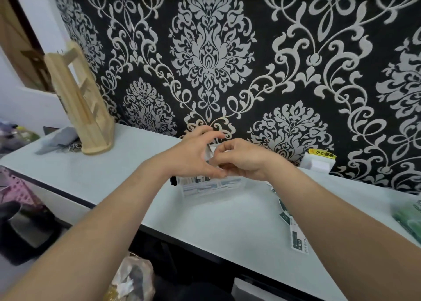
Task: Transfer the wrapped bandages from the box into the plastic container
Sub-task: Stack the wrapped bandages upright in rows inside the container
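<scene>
I see both hands meet just above the plastic container (205,197) on the table (205,223) — right hand (241,159) pinches a white wrapped bandage (210,151), left hand (193,155) curves beside it, grip unclear. More bandages (211,185) lie inside the container.

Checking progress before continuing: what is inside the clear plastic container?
Wrapped bandages show through the wall of the plastic container. The left hand and right hand cover its top, so their number and anything pinched in the fingers cannot be seen.
</scene>
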Demonstrator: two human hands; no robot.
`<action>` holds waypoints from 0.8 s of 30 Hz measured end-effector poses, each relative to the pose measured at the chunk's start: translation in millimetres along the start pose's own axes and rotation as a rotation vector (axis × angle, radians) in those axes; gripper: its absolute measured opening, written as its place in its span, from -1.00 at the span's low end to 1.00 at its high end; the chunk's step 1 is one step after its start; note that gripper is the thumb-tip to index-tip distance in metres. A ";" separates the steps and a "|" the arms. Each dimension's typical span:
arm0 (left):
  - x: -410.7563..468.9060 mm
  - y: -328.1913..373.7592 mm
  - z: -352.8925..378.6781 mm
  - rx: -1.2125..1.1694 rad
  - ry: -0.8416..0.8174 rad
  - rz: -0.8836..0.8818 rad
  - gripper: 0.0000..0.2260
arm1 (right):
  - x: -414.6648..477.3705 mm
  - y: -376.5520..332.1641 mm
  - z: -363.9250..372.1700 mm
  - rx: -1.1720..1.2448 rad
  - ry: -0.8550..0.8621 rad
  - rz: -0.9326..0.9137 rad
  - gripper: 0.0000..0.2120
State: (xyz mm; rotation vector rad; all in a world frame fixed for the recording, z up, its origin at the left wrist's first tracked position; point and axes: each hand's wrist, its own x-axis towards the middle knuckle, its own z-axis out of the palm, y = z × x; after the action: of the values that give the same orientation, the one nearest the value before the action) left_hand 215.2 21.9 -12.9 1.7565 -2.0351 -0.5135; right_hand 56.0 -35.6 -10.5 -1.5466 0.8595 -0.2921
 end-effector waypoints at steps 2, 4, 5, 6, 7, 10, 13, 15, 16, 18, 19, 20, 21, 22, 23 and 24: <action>5.7 0.1 4.3 0.003 0.051 0.011 -0.23 | 4.7 -0.5 1.6 0.000 0.002 0.012 -0.77; 8.7 -1.5 5.8 -0.009 0.053 0.011 -0.24 | 9.7 -0.5 1.0 -0.022 0.037 0.034 -0.81; 9.2 -3.0 5.1 -0.013 0.049 0.007 -0.21 | 11.9 -1.0 0.9 -0.062 0.064 0.049 -0.87; 9.3 -5.0 3.7 -0.010 0.056 -0.001 -0.19 | 14.4 -0.6 0.4 -0.157 0.108 0.058 -0.89; 9.6 -8.7 2.0 0.004 0.076 -0.009 -0.21 | 16.9 -0.5 -0.5 -0.313 0.165 0.060 -0.88; 12.8 -18.6 -4.2 0.212 0.091 -0.012 -0.57 | 22.1 -2.8 -0.8 -0.766 0.260 0.045 -0.82; 16.8 -21.4 0.5 0.431 -0.084 -0.019 -0.70 | 24.8 -4.3 5.0 -1.014 0.247 0.066 -0.73; 20.4 -20.3 5.4 0.494 -0.187 0.005 -0.57 | 27.7 -2.8 8.9 -1.125 0.232 0.051 -0.77; 21.9 -18.9 5.5 0.522 -0.229 0.008 -0.50 | 29.9 -2.4 10.8 -1.162 0.228 0.038 -0.75; 24.9 -16.0 4.8 0.588 -0.297 0.009 -0.41 | 32.3 -2.3 12.8 -1.213 0.220 0.046 -0.69; 26.5 -15.8 4.9 0.614 -0.319 0.008 -0.38 | 33.7 -2.2 13.3 -1.231 0.217 0.050 -0.70; 27.3 -15.4 4.9 0.637 -0.331 0.008 -0.37 | 33.2 -2.5 13.6 -1.243 0.213 0.052 -0.72; 28.5 -16.6 5.5 0.653 -0.336 0.009 -0.37 | 33.4 -2.9 13.6 -1.246 0.212 0.055 -0.72; 29.7 -18.2 6.2 0.657 -0.338 0.009 -0.37 | 34.3 -2.6 13.4 -1.245 0.210 0.057 -0.72; 31.1 -20.9 6.9 0.658 -0.339 0.008 -0.39 | 34.7 -2.6 13.2 -1.245 0.208 0.061 -0.72; 31.7 -22.8 7.1 0.664 -0.342 0.007 -0.41 | 35.3 -1.7 12.8 -1.243 0.204 0.068 -0.73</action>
State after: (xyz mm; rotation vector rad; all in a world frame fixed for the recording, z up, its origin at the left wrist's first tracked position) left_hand 226.6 -12.6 -28.9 2.1306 -2.6692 -0.1359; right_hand 89.1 -49.5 -21.7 -2.6389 1.3663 0.2102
